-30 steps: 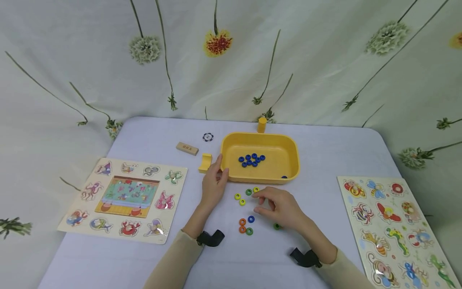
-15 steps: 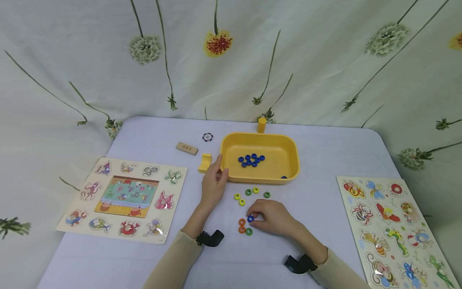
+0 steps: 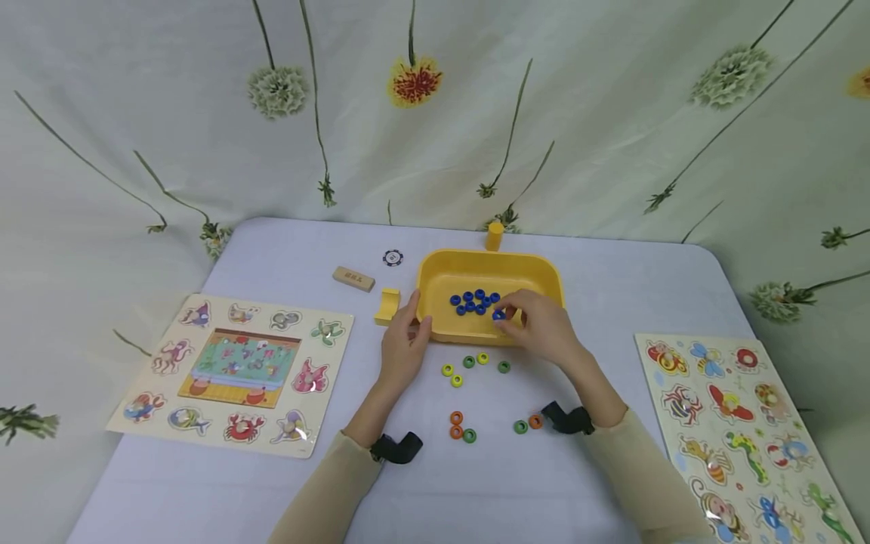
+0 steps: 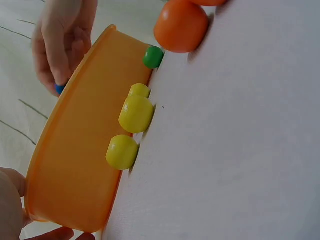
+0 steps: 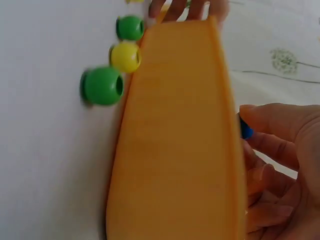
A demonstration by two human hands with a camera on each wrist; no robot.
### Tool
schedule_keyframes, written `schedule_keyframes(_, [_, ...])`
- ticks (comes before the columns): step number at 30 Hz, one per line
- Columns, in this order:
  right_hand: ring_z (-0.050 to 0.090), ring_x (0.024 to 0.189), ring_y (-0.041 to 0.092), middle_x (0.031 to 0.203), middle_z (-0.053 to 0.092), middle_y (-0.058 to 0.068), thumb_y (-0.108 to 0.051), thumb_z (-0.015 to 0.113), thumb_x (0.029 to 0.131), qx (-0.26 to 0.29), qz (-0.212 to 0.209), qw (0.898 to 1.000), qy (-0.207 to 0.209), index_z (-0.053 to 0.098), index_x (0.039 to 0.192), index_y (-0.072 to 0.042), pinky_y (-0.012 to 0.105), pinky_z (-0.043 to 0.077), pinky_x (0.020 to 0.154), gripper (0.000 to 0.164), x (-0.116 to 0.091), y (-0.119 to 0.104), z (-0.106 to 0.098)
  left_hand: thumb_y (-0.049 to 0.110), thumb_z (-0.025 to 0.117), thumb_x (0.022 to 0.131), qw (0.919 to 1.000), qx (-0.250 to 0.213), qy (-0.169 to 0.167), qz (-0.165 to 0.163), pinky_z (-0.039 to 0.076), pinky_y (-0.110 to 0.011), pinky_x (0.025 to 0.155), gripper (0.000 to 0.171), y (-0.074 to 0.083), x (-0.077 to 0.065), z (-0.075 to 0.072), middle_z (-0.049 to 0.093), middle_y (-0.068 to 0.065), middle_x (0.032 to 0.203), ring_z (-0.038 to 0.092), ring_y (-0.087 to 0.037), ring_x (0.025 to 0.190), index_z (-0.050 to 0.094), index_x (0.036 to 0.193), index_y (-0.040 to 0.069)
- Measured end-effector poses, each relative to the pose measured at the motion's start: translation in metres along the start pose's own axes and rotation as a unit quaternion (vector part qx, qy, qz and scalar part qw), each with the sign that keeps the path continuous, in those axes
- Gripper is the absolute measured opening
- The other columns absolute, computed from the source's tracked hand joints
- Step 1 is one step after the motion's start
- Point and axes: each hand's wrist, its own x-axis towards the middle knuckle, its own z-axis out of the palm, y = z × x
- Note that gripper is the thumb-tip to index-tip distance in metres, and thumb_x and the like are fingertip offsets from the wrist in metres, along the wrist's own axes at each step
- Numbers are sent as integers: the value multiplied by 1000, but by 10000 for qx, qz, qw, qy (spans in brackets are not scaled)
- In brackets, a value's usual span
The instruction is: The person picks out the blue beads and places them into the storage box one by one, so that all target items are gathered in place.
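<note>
My right hand (image 3: 540,323) pinches a blue bead (image 3: 499,314) between thumb and fingertips, over the right half of a yellow tray (image 3: 544,276). In the right wrist view the bead (image 5: 245,128) shows partly beyond the tray's rim. Several blue beads (image 3: 470,306) lie grouped on the tray's floor. My left hand (image 3: 403,347) holds the tray's left front corner, thumb at the rim and fingers along the outer side. In the left wrist view, part of that hand (image 4: 10,200) shows at the tray's end.
Yellow beads (image 3: 457,381) and green beads (image 3: 504,367) lie before the tray. Orange beads (image 3: 456,432) are nearer me. Around stand a yellow curved block (image 3: 388,306), wooden block (image 3: 353,279), poker chip (image 3: 393,258), yellow cylinder (image 3: 494,236) and puzzle boards (image 3: 316,423) at both sides.
My right hand has gone down to the blue bead beside the orange ones, pinched it and carried it up over the tray. The left hand has stayed at the tray's corner.
</note>
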Motion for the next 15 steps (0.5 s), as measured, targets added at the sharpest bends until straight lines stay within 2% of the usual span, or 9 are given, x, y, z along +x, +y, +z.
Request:
schedule_keyframes(4, [50,64,13,73,58,-5,-25,67,78,-560,628,9945,-620,66,89,-15,25,39,54,15,21,17,6,32,44,92,10000,-15,-74,-37,49,-27,76,52,2,-2,4,50,-8,125,51,-12,94,29,139,19])
schedule_keyframes(7, [50,66,14,72,58,-4,-26,67,77,-715,886,9887,-974,66,90,-15,26,39,57,16,28,25,13,31,45,92,9999,9,-108,-40,49,-26,76,52,3,-4,6,50,-8,124,51,-11,94,29,139,19])
schedule_keyframes(15, [48,66,15,70,56,-2,-27,67,78,-864,1141,9836,-1099,65,93,-15,26,37,59,19,34,28,23,31,45,91,9998,-84,-145,-90,48,-28,75,52,6,-6,8,49,-8,126,50,-12,96,29,139,21])
